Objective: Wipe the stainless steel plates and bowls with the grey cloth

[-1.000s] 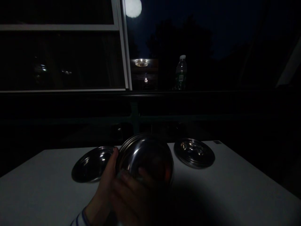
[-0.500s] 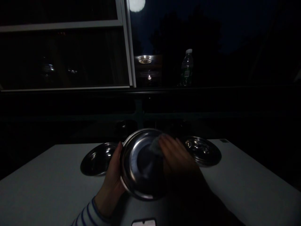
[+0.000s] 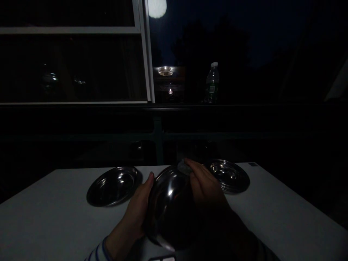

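Note:
A shiny steel dish (image 3: 170, 203) is held tilted above the near part of the table. My left hand (image 3: 137, 208) grips its left edge, thumb along the rim and the other fingers hidden behind it. At the upper right rim my right hand (image 3: 205, 181) presses a small grey cloth (image 3: 184, 167) against the metal, with its fingers bent over the cloth. Deep shadow hides the dish's lower right side and much of my right forearm. One steel dish (image 3: 114, 186) lies on the table to the left. More steel dishes (image 3: 230, 175), apparently stacked, sit to the right.
The white table (image 3: 67, 221) ends at a dark railing (image 3: 159, 141). On a dark ledge behind stands a plastic bottle (image 3: 212, 83) with a white cap. A white-framed window (image 3: 148, 54) rises at the left. A phone (image 3: 163, 259) shows at the bottom edge.
The dish has been tipped and lowered, so its ringed flat centre no longer shows. My right hand and the cloth have shifted to its upper rim. The view has moved slightly.

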### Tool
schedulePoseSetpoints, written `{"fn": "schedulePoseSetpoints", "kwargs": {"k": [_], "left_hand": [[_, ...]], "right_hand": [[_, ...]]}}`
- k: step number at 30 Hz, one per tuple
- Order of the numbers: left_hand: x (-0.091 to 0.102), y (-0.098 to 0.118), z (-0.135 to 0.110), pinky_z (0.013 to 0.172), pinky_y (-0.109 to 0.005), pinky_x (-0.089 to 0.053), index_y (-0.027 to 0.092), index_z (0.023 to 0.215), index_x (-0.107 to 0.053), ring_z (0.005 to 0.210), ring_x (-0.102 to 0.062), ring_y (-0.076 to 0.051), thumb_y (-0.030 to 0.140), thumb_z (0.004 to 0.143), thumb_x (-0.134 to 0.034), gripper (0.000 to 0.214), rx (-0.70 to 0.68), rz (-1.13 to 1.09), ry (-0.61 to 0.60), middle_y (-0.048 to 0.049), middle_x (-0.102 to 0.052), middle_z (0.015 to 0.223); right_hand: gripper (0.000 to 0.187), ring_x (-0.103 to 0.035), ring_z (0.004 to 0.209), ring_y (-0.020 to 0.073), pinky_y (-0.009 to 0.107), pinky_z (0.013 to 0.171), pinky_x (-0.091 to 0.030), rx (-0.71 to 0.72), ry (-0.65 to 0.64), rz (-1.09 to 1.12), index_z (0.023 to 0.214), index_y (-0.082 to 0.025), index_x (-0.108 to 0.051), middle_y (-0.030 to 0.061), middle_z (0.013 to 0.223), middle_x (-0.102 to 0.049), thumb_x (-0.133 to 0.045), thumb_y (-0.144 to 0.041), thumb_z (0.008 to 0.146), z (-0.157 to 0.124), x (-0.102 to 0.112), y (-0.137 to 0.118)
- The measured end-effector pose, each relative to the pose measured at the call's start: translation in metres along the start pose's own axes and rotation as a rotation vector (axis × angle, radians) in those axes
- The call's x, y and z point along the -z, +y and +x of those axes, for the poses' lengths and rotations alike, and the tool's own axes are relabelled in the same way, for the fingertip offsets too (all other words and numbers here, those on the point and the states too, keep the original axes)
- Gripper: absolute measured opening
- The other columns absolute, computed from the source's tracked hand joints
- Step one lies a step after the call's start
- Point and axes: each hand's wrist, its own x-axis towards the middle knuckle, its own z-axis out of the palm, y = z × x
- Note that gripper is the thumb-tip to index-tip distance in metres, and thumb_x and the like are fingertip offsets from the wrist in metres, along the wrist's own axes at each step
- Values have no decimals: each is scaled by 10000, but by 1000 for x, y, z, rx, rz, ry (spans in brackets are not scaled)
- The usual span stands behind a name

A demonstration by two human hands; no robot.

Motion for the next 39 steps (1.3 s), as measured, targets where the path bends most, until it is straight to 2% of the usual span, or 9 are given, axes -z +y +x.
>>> {"fn": "schedulePoseSetpoints", "kwargs": {"k": [5, 8, 11, 14, 20, 24, 29, 31, 39], "left_hand": [[-4, 7, -6, 450, -241, -444, 133, 636, -617, 449, -598, -161, 462, 695, -632, 335, -30, -25, 35, -34, -639, 497], [-7, 19, -7, 427, -222, -451, 134, 654, -627, 424, -590, -138, 397, 741, -610, 278, -68, -85, 136, -32, -649, 507], [-8, 29, -5, 509, -262, -508, 134, 720, -648, 512, -635, -166, 356, 781, -568, 244, -103, -142, 146, -46, -684, 587], [-8, 31, -4, 540, -277, -521, 134, 743, -655, 547, -644, -175, 350, 795, -547, 247, -101, -155, 112, -52, -692, 618], [-9, 14, -5, 441, -202, -447, 136, 609, -618, 441, -572, -119, 375, 670, -685, 255, -60, -2, 170, -10, -613, 489], [-5, 3, -4, 433, -216, -419, 148, 583, -596, 418, -522, -110, 498, 592, -700, 366, -52, 40, 68, 27, -553, 445], [-3, 8, -7, 443, -219, -408, 148, 539, -582, 407, -483, -97, 495, 594, -696, 370, -61, 83, -16, 32, -526, 430], [-4, 9, -9, 431, -219, -398, 149, 522, -572, 383, -451, -87, 486, 598, -696, 367, -57, 71, -9, 41, -499, 412], [-7, 0, -6, 445, -211, -426, 147, 584, -589, 405, -493, -91, 432, 613, -711, 311, -24, -64, 37, 37, -534, 453]], "right_hand": [[290, -506, 1116, 149, 333, 1047, -322, 265, 71, 27, 1044, -154, -585, 28, 1088, -639, -354, -243, 893, -12, -16, -38], [237, -413, 1207, 99, 284, 1101, -219, 427, -15, 42, 1046, -216, -585, -59, 1128, -618, -415, -222, 882, -29, -32, -56], [203, -365, 1242, 86, 263, 1120, -163, 576, 17, 15, 979, -222, -616, -77, 1121, -621, -438, -240, 883, -43, -45, -60], [199, -363, 1238, 79, 268, 1132, -121, 599, 29, -2, 931, -220, -623, -77, 1091, -634, -428, -231, 889, -45, -48, -58], [220, -383, 1229, 87, 295, 1127, -124, 429, 8, -1, 1049, -220, -574, -54, 1125, -620, -432, -244, 883, -26, -32, -55], [277, -450, 1182, 148, 357, 1099, -200, 293, 9, 5, 1095, -165, -551, 33, 1130, -617, -389, -250, 887, -14, -20, -27], [339, -564, 1048, 165, 358, 908, -463, -259, 11, 217, 1098, -133, -553, 84, 1105, -624, -290, -169, 887, -9, -10, 6], [339, -575, 1028, 153, 325, 871, -490, -334, -4, 277, 1115, -141, -549, 78, 1111, -622, -300, -177, 887, -8, -9, 7], [301, -474, 1148, 156, 348, 1034, -318, 256, 4, 60, 1091, -155, -555, 44, 1143, -611, -333, -237, 904, -9, -19, -22]]}}
